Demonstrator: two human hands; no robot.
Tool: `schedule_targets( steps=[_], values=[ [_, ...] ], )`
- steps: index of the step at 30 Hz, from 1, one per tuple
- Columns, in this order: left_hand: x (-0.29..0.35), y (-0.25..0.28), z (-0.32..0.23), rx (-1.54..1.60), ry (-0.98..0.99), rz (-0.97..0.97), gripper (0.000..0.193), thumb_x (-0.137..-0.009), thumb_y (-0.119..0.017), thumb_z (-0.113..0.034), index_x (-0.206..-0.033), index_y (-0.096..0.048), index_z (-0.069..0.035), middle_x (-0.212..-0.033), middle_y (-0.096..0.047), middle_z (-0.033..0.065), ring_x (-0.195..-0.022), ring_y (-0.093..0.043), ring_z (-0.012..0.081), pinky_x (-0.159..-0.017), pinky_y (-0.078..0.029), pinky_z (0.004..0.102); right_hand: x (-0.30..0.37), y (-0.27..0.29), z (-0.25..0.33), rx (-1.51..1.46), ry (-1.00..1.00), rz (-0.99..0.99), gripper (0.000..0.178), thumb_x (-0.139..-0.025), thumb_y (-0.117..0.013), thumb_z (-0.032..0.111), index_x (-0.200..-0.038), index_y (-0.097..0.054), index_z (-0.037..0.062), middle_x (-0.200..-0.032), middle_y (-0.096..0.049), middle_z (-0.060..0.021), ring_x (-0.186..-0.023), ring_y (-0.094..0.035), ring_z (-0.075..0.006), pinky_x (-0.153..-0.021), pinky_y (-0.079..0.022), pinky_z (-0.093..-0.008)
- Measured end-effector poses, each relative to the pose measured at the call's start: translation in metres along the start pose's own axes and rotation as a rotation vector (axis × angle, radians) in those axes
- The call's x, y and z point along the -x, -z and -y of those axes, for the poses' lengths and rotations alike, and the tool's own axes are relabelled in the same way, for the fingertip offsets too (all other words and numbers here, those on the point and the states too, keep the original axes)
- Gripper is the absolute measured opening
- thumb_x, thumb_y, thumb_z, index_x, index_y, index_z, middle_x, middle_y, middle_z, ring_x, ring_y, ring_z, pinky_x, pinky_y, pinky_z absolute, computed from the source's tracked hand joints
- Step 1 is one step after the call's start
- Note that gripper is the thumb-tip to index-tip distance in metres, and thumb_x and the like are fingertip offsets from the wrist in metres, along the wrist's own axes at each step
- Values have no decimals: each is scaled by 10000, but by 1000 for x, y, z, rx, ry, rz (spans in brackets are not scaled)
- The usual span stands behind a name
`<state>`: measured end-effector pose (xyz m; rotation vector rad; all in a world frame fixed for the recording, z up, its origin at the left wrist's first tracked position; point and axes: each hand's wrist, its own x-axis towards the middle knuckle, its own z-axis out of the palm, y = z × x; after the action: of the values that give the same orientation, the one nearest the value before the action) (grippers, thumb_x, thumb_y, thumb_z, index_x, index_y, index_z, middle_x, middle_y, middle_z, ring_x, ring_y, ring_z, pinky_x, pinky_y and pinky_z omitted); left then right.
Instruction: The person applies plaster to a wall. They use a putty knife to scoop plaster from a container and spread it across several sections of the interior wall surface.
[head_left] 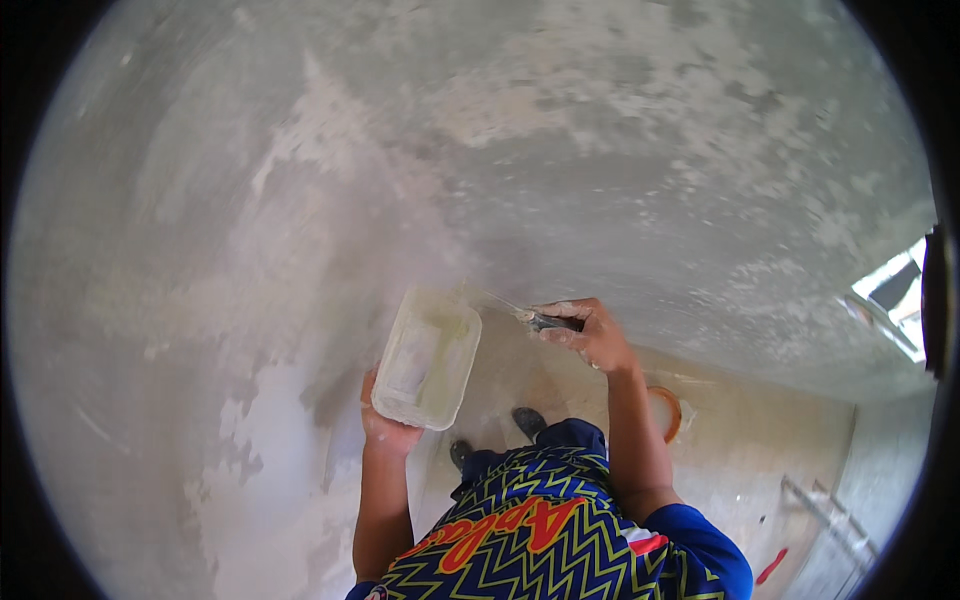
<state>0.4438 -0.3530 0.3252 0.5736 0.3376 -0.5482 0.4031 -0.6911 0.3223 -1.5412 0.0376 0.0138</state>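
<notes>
The left hand [388, 425] grips the lower end of a pale rectangular plastic tray [428, 356], smeared with whitish putty, fingers curled under it. The right hand [590, 333], fingers wrapped tight, holds a putty knife [520, 312] whose blade touches the patchy grey plastered wall [500, 150] just beside the tray.

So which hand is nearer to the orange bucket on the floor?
The right hand. It holds a putty knife against the wall, just above and left of the orange bucket. The left hand supports a plastic tray, farther left.
</notes>
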Motion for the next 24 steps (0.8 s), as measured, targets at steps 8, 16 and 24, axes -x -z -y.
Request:
schedule_targets(
  steps=[8, 16, 24],
  values=[
    [-50, -61, 34, -197, 367, 183, 456, -1014, -440, -414, -1279, -633, -96, -1221, -694, 65, -1115, -674, 278, -946, -578, 453, 112, 23, 19, 18, -86, -422, 387, -854, -774, 118, -1230, -734, 34, -927, -714, 15, -720, -525, -46, -605, -419, -229],
    [-66, -96, 100, -281, 650, 334, 459, -1005, -462, -415, -1267, -641, -84, -1236, -688, 77, -1139, -664, 286, -952, -573, 456, 200, 14, 35, 4, -86, -696, 380, -854, -760, 45, -1227, -720, -18, -1038, -743, -54, -956, -670, -123, -905, -518, -280],
    [-60, -104, 137, -279, 838, 389, 488, -1003, -465, -431, -1299, -636, -83, -1302, -674, 94, -1176, -657, 302, -979, -564, 468, 255, -11, 35, 37, 49, -956, 387, -869, -769, 86, -1233, -708, -28, -998, -732, -35, -907, -636, -87, -848, -521, -256]
  ],
)
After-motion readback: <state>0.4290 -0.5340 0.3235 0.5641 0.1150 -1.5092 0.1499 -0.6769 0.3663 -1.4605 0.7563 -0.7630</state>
